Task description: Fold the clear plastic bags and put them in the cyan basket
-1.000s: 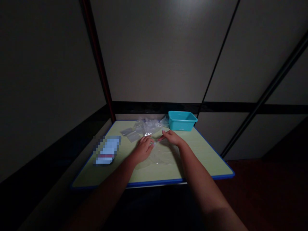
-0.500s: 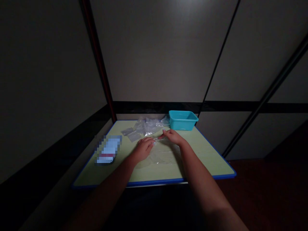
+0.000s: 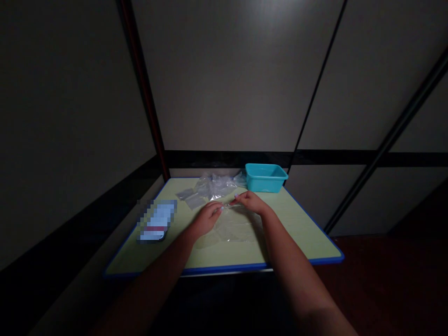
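Note:
A clear plastic bag point(image 3: 234, 226) lies spread on the pale green table in front of me, its far edge raised between my hands. My left hand point(image 3: 209, 217) pinches that edge from the left, thumb against the fingers. From the right, my right hand point(image 3: 250, 201) grips the same edge, its thumb and fingertips close to those of the left. Just beyond my hands is a loose heap of other clear plastic bags point(image 3: 215, 185), some flat and some crumpled.
A turquoise plastic basket point(image 3: 266, 183) stands at the back right of the table point(image 3: 297, 233), beside the bags. On the left lies a phone point(image 3: 159, 219) with a blurred, lit screen. Blue edging rims the table, and panelled walls rise behind it.
The fingertips of both hands have shifted slightly along the bag's edge, which both still hold. The whole view has moved a little; the basket, phone and heap stay in place.

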{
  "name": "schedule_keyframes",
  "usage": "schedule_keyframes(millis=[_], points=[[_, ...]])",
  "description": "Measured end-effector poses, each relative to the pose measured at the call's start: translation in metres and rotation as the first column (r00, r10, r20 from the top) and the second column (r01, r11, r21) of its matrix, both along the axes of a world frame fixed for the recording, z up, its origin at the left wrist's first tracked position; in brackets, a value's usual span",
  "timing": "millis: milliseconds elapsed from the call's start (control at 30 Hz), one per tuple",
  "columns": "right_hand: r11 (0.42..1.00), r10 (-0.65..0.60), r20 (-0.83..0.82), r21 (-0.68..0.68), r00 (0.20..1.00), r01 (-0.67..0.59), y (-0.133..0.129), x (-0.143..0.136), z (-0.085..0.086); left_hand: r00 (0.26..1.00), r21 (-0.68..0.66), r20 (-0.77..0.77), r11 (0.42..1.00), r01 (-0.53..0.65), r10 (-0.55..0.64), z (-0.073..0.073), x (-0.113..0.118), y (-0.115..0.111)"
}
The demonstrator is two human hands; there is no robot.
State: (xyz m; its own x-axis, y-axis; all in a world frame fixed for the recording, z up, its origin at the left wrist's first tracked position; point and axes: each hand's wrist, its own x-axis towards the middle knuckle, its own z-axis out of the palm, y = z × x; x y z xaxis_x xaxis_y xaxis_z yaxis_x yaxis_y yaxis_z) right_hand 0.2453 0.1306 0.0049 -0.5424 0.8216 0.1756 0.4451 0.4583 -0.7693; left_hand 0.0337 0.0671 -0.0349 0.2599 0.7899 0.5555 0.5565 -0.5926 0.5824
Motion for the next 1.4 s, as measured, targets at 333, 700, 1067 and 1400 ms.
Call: schedule_keyframes(millis=[333,700,1067,1400], points=[[0.999,0.053,-0.119,0.002,0.991,-0.053,0.004,-0.003,-0.002,1.0,-0.041,0.019,0.999,0.0,0.001,0.002,-0.001,0.0],[0.991,-0.111,0.086,0.09,0.99,0.103,0.014,0.001,-0.012,0.979,0.008,-0.204,1.0,-0.008,0.01,0.003,0.002,-0.006],[0.988,-0.106,0.312,0.139,0.944,0.065,0.007,-0.004,-0.012,0.955,0.088,-0.291,0.992,0.088,-0.059,0.006,0.001,-0.007],[0.988,-0.099,0.355,0.147,0.93,0.049,0.007,-0.005,-0.013,0.927,0.05,-0.368,0.994,0.095,-0.07,0.004,-0.001,-0.008]])
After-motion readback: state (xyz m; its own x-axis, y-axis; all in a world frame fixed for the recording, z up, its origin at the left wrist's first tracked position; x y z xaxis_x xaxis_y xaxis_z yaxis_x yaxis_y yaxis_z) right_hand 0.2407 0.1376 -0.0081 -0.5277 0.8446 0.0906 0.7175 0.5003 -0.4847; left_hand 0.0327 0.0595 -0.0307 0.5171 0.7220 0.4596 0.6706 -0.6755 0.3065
